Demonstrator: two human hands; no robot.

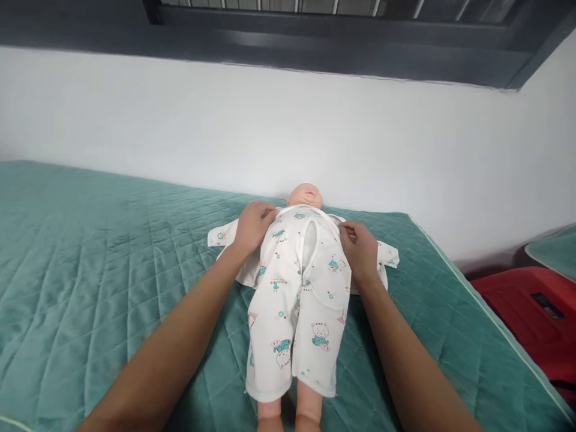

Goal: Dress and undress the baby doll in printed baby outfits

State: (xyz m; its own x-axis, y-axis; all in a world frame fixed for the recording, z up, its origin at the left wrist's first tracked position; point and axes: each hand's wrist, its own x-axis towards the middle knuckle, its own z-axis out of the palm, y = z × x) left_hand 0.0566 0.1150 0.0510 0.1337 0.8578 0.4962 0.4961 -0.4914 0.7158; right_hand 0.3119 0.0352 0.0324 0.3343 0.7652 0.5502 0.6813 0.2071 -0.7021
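A baby doll point(306, 194) lies on its back, head toward the wall and bare lower legs toward me. Its white split-crotch trousers point(274, 306), printed with small animals, reach up over the chest. Beneath them a white printed top point(387, 254) shows, sleeves spread to both sides. My left hand point(255, 225) is closed at the left edge of the trousers' waistband, its fingertips partly hidden. On the opposite edge, my right hand point(359, 249) pinches the waistband cloth between thumb and fingers.
A green quilted cover point(112, 270) lies under the doll, its pale-piped edge running down the right. Behind it rises a white wall point(202, 126) below a dark window frame point(288, 45) with bars. A red case-like object point(522, 312) stands beyond the right edge.
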